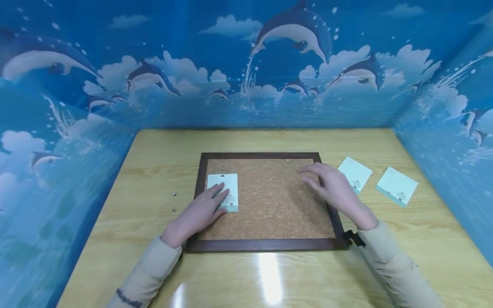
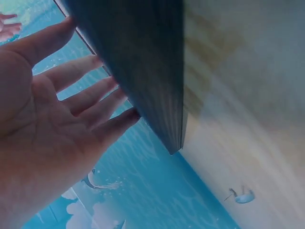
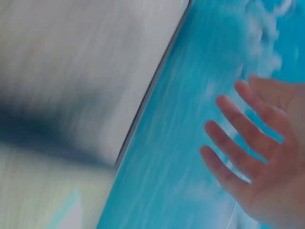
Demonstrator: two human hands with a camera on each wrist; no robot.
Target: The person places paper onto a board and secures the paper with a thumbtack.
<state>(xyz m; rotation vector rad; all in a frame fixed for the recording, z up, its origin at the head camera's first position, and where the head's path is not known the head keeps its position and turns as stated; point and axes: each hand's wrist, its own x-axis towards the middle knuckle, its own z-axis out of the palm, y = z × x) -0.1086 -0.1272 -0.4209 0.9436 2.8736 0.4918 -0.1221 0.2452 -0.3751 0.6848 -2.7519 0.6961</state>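
Observation:
A cork board [image 1: 265,201] in a dark wooden frame lies on the table. On its left part is a pale green note sheet [image 1: 233,188], with a small round pin [image 1: 222,176] near its top edge. My left hand [image 1: 200,209] rests over the sheet's lower left, fingers extended; in the left wrist view its fingertips [image 2: 107,83] lie along the frame's edge. Above the board's right side hovers my right hand [image 1: 335,186], holding nothing. Its fingers [image 3: 233,148] are spread and slightly bent in the right wrist view.
Two more pale green sheets lie right of the board, one nearer [image 1: 356,171] and one farther [image 1: 396,186]. Two small shiny pins, an upper [image 1: 174,194] and a lower [image 1: 173,210], sit on the table [image 1: 154,162] at left. A blue dolphin-print backdrop [image 1: 231,107] encloses the table.

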